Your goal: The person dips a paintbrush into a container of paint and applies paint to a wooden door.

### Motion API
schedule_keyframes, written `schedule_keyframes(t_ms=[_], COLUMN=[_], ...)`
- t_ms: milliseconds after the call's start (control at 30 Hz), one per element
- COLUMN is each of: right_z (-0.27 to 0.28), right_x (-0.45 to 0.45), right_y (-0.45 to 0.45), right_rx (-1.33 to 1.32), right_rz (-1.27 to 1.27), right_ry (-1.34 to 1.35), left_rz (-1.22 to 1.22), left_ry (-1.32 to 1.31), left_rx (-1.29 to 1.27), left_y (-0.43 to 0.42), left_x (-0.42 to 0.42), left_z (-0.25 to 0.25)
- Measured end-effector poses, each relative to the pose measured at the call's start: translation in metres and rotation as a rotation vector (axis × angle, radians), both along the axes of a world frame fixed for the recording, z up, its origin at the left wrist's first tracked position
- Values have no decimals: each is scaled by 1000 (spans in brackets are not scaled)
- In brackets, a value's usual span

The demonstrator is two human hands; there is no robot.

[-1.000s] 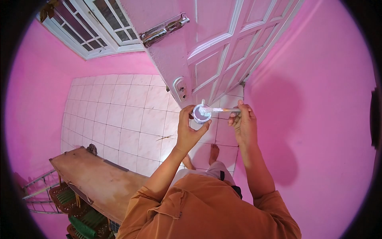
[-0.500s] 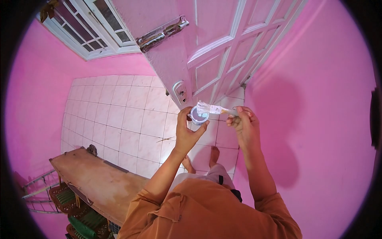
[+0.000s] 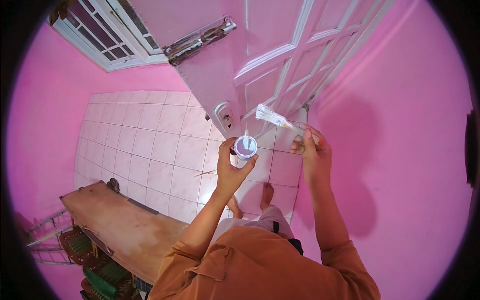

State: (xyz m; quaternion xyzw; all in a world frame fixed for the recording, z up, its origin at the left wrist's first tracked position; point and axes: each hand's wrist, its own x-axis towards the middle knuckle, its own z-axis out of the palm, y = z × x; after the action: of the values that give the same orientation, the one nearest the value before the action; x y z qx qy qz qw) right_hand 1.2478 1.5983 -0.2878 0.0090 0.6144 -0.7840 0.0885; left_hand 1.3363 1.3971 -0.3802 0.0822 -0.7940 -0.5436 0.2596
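Rust-orange shirt (image 3: 270, 265) with elbow-length sleeves (image 3: 345, 260), pale legwear (image 3: 274, 216), bare feet (image 3: 267, 194)

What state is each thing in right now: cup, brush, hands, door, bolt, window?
Cup: uncovered, pale paint inside.
Brush: white-coated, clear of the cup.
Left hand: gripping the cup's sides.
Right hand: holding the brush's handle.
Door: open.
Bolt: rusty-looking; cannot tell if drawn.
Window: open or shut, unclear.
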Motion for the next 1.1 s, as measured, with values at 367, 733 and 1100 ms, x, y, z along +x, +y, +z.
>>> schedule_keyframes(t_ms=[367,733,1100], right_z=[-113,-55,-125], right_x=[-38,-48,-47], right_y=[-51,-74,-79], right_rx=[473,487,565], right_rz=[143,51,173], right_ry=[620,753,677], left_rz=[111,141,125], left_ry=[-137,-143,-166], left_rx=[-15,9,-11], left_y=[-21,-25,-23], left_x=[60,87,96], left_z=[-5,-3,2])
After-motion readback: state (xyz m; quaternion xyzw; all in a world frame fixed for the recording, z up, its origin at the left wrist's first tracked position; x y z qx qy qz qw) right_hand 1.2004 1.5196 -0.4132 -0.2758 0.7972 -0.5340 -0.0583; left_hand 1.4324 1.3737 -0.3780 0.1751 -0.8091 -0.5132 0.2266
